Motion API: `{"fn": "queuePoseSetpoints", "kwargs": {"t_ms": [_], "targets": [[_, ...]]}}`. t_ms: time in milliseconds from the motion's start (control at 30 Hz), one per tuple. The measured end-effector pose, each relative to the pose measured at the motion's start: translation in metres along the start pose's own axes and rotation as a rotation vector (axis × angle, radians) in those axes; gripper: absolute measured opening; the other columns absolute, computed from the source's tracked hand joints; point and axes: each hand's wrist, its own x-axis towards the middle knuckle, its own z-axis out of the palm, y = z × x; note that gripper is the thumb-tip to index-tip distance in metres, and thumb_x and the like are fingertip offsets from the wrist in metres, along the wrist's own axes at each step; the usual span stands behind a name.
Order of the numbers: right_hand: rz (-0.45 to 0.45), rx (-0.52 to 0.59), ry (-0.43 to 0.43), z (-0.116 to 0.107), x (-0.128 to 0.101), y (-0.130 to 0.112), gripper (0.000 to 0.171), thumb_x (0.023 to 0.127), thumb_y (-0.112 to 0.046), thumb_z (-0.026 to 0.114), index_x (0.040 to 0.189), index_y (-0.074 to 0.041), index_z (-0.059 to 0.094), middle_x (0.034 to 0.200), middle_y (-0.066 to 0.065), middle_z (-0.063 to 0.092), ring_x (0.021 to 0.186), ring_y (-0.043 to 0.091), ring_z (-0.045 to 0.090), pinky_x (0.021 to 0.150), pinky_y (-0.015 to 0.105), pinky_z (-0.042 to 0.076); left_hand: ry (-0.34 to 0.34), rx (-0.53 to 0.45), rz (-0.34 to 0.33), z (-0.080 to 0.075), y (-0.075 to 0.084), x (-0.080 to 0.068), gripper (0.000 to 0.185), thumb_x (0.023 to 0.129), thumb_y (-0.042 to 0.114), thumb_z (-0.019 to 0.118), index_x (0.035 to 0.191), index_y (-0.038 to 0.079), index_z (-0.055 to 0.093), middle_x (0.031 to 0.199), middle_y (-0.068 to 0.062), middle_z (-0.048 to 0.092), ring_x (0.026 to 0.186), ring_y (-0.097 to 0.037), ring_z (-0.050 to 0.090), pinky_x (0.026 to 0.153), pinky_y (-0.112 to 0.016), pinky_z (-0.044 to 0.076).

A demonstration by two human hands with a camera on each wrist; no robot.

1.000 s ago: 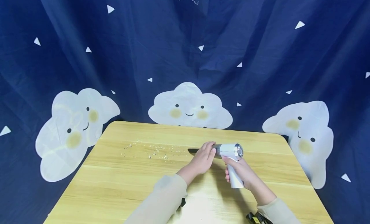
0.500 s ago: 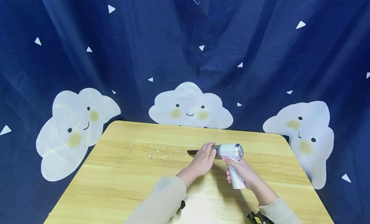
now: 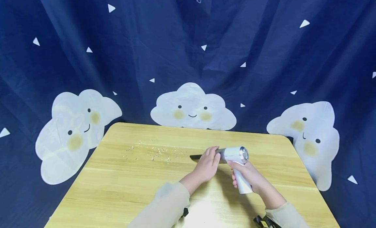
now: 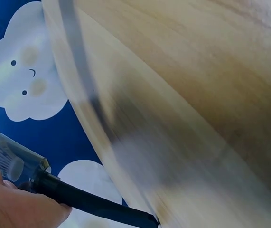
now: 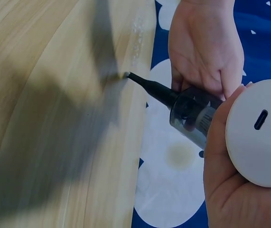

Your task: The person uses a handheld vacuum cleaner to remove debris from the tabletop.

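Blue cloud-print cloth point(image 3: 135, 41) hung behind a wooden table point(image 3: 117, 188) scattered with pale crumbs point(image 3: 160, 152). Over the table, the right hand point(image 3: 249, 175) gripped a small hand vacuum point(image 3: 233, 154) by its handle point(image 3: 243, 184); the left hand point(image 3: 206, 165) held its front, black nozzle point(image 3: 194, 157) toward the crumbs.

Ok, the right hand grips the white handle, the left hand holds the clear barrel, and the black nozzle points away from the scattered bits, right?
No: the black nozzle points toward the scattered bits, as the head view shows. The right hand grips the white handle, and the left hand holds the clear barrel.
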Motion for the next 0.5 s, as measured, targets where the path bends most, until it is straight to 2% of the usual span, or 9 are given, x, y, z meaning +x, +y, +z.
{"fn": "queuePoseSetpoints", "kwargs": {"t_ms": [200,500], "targets": [[-0.002,-0.012,-0.013,-0.0007,-0.0008,-0.0002,0.029,0.100,-0.032,0.059,0.104,-0.005,0.048,0.067,0.007,0.059,0.052,0.015,0.060,0.053,0.032,0.056,0.023,-0.006,0.007,0.0008,0.0010,-0.0027,0.059,0.110,0.041,0.015,0.154,0.005,0.031,0.155,-0.016,0.036,0.143,-0.032,0.036,0.118,-0.047,0.029],[0.014,-0.024,-0.021,0.0011,-0.0015,0.0009,0.030,0.101,-0.033,0.059,0.095,-0.004,0.050,0.066,0.004,0.059,0.053,0.014,0.060,0.053,0.031,0.056,0.032,-0.023,0.000,0.0009,0.0006,-0.0077,0.060,0.110,0.041,0.015,0.153,0.004,0.032,0.155,-0.016,0.036,0.141,-0.033,0.037,0.117,-0.048,0.030]]}}
